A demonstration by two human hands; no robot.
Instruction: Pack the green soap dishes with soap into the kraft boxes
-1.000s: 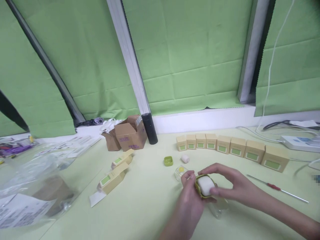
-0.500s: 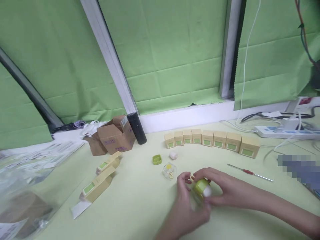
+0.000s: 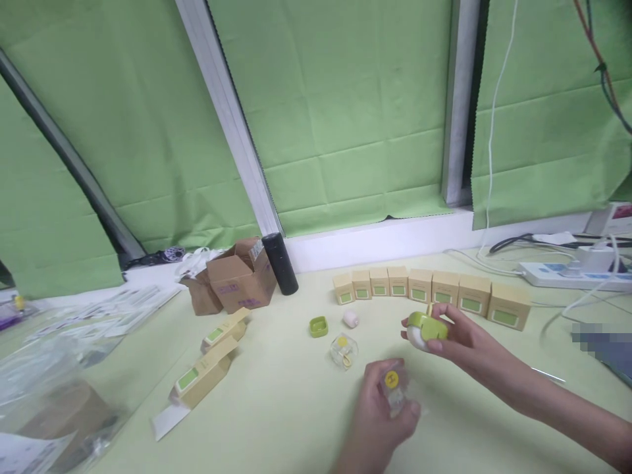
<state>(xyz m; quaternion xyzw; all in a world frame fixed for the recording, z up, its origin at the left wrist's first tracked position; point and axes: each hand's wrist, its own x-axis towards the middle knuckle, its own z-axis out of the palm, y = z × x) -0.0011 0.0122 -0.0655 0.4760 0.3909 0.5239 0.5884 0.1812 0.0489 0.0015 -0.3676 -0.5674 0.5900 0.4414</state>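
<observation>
My right hand (image 3: 451, 332) is raised above the table, fingers closed round a small green-and-white rounded gadget (image 3: 423, 330) with a pale yellow loop on top. Lower and to the left, my left hand (image 3: 380, 411) grips a clear plastic case (image 3: 394, 388) bearing a round yellow sticker. Beyond that hand, a similar clear case (image 3: 344, 351) with a yellow sticker and loop lies on the table. Farther back are a square green tray (image 3: 318, 327) and a small whitish-pink cylinder (image 3: 350, 320).
Several small tan boxes (image 3: 419, 286) stand in a curved row at the back. Two opened tan boxes (image 3: 207, 375) lie left, before a brown carton (image 3: 239, 280) and black bottle (image 3: 280, 263). A power strip (image 3: 577, 273) sits right; a metal rod (image 3: 548, 374) is partly behind my right arm.
My hands have drawn apart. The right has lifted the green-and-white gadget up and to the right, while the left now shows a clear case in its fingers. The view has shifted slightly.
</observation>
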